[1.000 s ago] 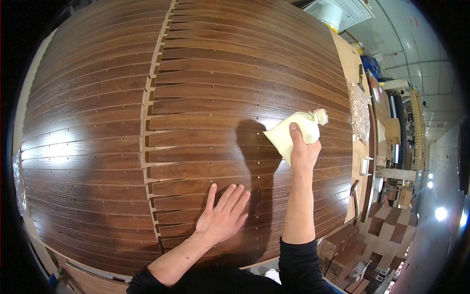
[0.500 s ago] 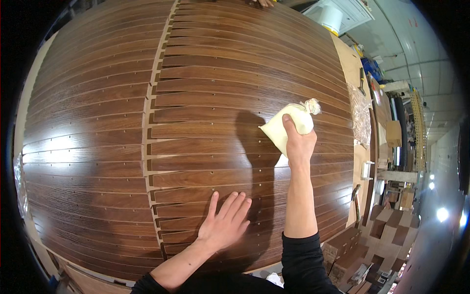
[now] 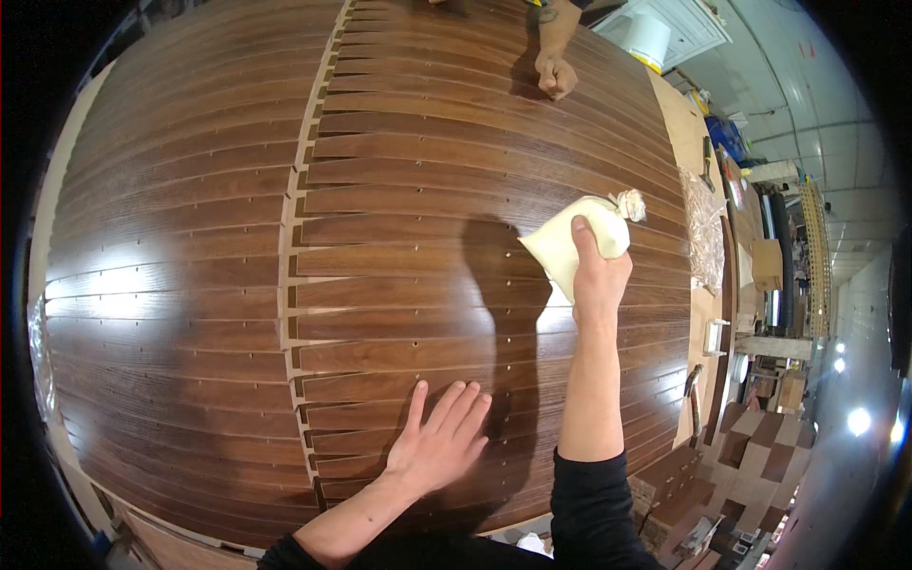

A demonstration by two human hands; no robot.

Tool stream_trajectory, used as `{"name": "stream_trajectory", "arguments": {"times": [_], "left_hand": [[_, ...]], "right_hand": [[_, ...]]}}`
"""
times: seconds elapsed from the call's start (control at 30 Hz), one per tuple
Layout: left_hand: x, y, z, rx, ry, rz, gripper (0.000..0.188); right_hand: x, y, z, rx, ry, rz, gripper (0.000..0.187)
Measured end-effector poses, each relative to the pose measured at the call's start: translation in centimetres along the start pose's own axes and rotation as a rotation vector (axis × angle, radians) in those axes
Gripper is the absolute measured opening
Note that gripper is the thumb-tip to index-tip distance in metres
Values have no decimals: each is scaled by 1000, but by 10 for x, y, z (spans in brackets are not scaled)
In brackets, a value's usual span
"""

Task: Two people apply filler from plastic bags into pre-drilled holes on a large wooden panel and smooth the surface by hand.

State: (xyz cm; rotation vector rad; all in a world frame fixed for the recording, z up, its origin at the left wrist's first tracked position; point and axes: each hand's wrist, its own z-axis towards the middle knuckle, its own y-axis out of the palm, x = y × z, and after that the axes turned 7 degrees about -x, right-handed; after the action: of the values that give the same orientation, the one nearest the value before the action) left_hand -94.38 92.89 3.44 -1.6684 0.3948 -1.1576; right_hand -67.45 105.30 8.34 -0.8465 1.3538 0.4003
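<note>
My right hand [image 3: 601, 277] is wrapped round a soft piping bag [image 3: 562, 239] of pale yellow filling, its gathered end twisted shut at the upper right. The bag's pointed tip faces left, above dark brown wood slats [image 3: 380, 263] that lie side by side with rows of small holes. Some of these holes, along a line near the bag's shadow, look pale. My left hand [image 3: 439, 435] rests flat on the near slats, fingers spread, holding nothing. At the far side, another person's hand [image 3: 556, 76] reaches in over the slats with its fingers curled; whether it holds anything is unclear.
A light strip [image 3: 293, 237] with tapered gaps beside it divides the slats into two panels. Along the right table edge lie crumpled clear plastic [image 3: 705, 228] and a hammer [image 3: 693, 389]. A white bucket [image 3: 647, 40] stands far right; stacked brown boards [image 3: 670, 475] sit near right.
The bag in my right hand has shifted slightly right. The other person's hand has come further in over the far slats. My left hand stays nearly in place.
</note>
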Motion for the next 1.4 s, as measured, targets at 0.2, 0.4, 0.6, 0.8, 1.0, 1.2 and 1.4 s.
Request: {"name": "stream_trajectory", "arguments": {"times": [0.2, 0.4, 0.6, 0.8, 1.0, 1.2, 1.4], "left_hand": [[0, 0, 0, -3, -5, -2, 64], [0, 1, 0, 6, -6, 6, 62], [1, 5, 0, -1, -10, -1, 62], [-3, -2, -3, 4, -19, 15, 62], [-1, -2, 1, 26, 20, -95, 61], [-28, -11, 4, 128, 64, -185, 64], [-106, -53, 100, 189, 5, 101, 67]], "right_hand": [[0, 13, 14, -25, -16, 26, 36], [-1, 17, 20, -38, -60, -52, 35], [4, 18, 21, -69, -46, -67, 36], [10, 15, 19, -84, -16, -114, 41], [28, -19, -4, -270, 228, 1415, 68], [46, 2, -25, -203, 196, 1586, 64], [87, -22, -15, -355, 173, 1858, 52]]}}
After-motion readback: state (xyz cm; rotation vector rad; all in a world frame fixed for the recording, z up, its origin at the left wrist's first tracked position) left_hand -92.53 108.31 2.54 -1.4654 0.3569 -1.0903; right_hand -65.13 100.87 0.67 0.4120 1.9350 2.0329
